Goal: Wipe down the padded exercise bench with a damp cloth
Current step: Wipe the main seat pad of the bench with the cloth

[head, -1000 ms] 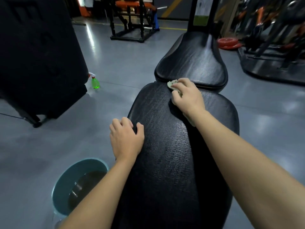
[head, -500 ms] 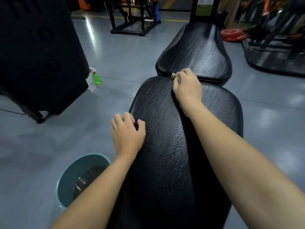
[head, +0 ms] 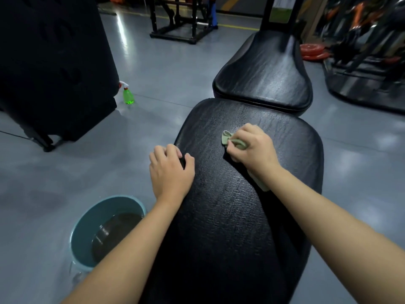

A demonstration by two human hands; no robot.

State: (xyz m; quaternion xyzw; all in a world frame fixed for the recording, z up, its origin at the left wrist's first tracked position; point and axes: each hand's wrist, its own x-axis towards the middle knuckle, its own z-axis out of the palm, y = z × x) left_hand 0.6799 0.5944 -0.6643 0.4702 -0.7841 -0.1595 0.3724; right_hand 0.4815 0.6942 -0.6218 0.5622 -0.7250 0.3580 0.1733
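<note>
Nearest, below and left of the left wrist, a teal bucket stands on the grey floor with dark water in it; the long pad of the black bench runs away between the two forearms. The left hand lies on that pad's left edge, fingers bent over the rim and thumb on top, gripping it. Further along and to its right, the right hand is closed in a fist around the pale green cloth and presses it to the pad; one bunched end sticks out past the knuckles on the side toward the left hand, and another fold shows under the wrist. Beyond the fist, apart from it, the seat pad tilts upward; well left of both hands a green spray bottle stands beside a big black upholstered block; farthest off are a dark metal rack and red weight plates.
</note>
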